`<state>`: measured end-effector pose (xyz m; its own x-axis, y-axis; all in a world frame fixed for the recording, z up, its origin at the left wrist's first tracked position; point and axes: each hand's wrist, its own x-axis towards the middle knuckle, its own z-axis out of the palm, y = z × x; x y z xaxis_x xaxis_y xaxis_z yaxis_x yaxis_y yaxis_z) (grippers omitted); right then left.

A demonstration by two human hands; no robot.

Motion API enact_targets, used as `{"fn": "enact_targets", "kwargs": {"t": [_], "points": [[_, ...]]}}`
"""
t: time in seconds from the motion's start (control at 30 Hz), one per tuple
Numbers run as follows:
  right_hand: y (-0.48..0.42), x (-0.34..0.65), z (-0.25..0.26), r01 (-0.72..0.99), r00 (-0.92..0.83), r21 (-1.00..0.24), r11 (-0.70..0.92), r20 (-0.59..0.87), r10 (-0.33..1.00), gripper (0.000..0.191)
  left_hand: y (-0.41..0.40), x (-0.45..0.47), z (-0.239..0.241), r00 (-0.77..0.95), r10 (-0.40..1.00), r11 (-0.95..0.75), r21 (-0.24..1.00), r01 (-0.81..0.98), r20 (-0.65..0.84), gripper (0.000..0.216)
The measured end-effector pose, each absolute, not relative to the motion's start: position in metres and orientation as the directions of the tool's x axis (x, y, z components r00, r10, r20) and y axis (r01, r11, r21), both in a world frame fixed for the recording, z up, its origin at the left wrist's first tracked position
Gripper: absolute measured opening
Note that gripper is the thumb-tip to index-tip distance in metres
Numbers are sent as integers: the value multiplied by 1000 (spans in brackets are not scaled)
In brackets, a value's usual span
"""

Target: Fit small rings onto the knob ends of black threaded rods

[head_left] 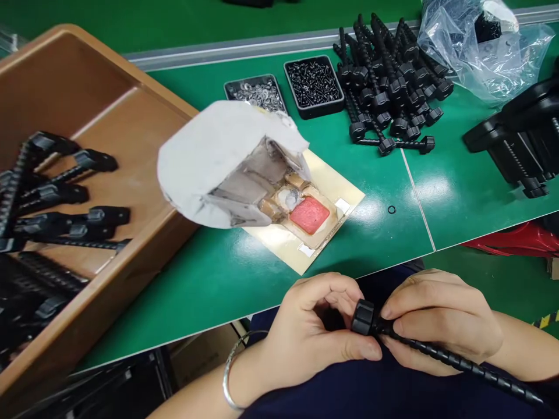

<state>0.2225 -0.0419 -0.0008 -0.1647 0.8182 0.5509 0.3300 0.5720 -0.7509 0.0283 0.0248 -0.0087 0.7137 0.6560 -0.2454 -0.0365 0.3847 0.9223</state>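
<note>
Left hand point(318, 331) holding black knob point(362, 317) between thumb and fingers; right hand point(445, 320) pinching ridged rod point(463, 362) close beside knob; both at near right, off edge of green table point(209, 291); small ring point(392, 213) on table, right; rod pile point(384, 87) far right; screw tray point(321, 109) far middle; brown bin point(144, 256) left, more black rods point(65, 192) inside.

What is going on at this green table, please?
A person's left hand holds the black knob at the end of a ribbed rod, while the right hand grips the rod close beside it, just off the edge of the green table. A pile of similar rods lies farther back, and more black parts are in the brown bin.
</note>
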Motion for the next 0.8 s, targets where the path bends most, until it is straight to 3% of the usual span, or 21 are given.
{"fn": "enact_targets", "kwargs": {"t": [0.1, 0.23, 0.4, 0.47, 0.6, 0.73, 0.8], "points": [[-42, 223, -3, 323, -178, -751, 575, 549, 817, 1, 26, 29, -8, 712, 653, 395, 918, -29, -259, 42], [-43, 228, -3, 356, -262, -730, 583, 521, 813, 10, 27, 29, -9, 732, 620, 454, 890, -42, -282, 42], [-41, 227, 4, 389, -330, -681, 621, 526, 784, 5, 25, 25, -12, 740, 611, 484, 873, -67, -282, 26], [-40, 226, 6, 417, -332, -678, 605, 506, 796, 5, 25, 24, -12, 728, 644, 393, 918, -49, -237, 16], [-41, 224, 5, 440, -310, -689, 576, 486, 817, 9, 26, 22, -12, 695, 719, 23, 1000, 22, -31, 13], [-40, 221, 0, 435, -293, -690, 579, 499, 815, 11, 27, 19, -11, 636, 760, -254, 962, 99, 135, 17], [-39, 218, -3, 376, -242, -762, 527, 469, 850, 9, 26, 18, -11, 600, 777, -328, 936, 128, 190, 18]]}}
